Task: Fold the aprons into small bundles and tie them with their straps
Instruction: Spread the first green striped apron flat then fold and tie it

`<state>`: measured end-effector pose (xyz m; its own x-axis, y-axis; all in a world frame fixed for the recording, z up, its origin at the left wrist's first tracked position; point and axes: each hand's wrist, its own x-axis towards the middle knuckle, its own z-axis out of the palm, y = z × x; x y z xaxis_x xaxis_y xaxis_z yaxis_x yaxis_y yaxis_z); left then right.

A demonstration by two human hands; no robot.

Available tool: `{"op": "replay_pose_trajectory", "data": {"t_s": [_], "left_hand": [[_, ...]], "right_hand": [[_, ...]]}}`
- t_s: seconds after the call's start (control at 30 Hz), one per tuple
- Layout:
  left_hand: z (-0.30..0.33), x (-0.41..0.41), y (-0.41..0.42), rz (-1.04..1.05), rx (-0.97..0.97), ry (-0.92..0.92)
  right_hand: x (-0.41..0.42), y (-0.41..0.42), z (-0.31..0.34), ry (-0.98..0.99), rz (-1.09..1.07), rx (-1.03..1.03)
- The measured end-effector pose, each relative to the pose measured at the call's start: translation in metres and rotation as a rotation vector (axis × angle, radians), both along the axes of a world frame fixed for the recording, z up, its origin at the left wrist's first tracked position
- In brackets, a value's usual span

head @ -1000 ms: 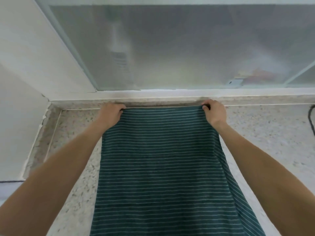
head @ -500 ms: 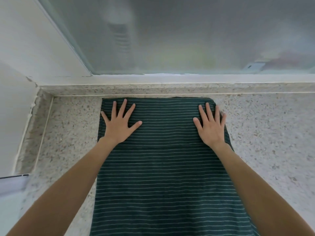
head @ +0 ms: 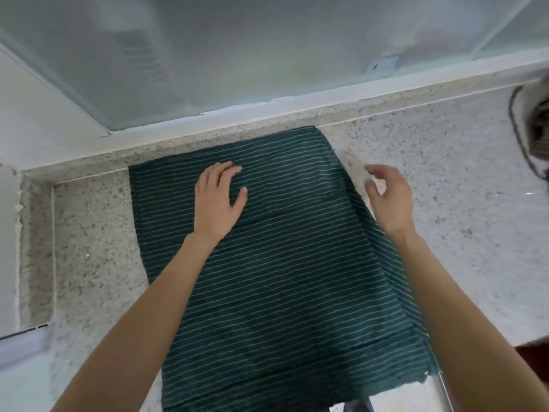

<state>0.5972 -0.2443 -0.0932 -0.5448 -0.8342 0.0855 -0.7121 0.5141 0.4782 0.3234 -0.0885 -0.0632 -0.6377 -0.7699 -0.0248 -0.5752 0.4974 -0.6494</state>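
A dark green apron (head: 282,278) with thin pale stripes lies flat on the speckled stone counter (head: 445,203), its far end folded over toward me and its near end hanging past the counter's front edge. My left hand (head: 218,203) rests flat on the folded far part, fingers straight and pointing to the wall. My right hand (head: 389,200) hovers just off the apron's right edge above the counter, fingers loosely curled and holding nothing. No straps show.
A frosted glass window (head: 267,49) with a white sill runs along the back. A black cable (head: 517,129) and a dark object sit at the far right. A white wall corner closes the left side.
My left hand slid toward the middle of the fold. My right hand lifted off the apron and moved right past its edge. The view tilted and shifted.
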Motion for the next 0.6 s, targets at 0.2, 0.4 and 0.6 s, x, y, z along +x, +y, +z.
{"op": "replay_pose_trajectory", "data": {"t_s": [0.2, 0.4, 0.6], "left_hand": [[0.016, -0.119, 0.077, -0.546, 0.236, 0.088], [0.011, -0.205, 0.113, -0.901, 0.224, -0.159], [0.009, -0.219, 0.121, -0.982, -0.084, -0.188]], "right_hand": [[-0.013, 0.141, -0.005, 0.033, -0.199, 0.551], [-0.007, 0.188, -0.011, -0.147, -0.195, 0.767], [-0.017, 0.177, 0.013, 0.068, -0.395, 0.255]]}}
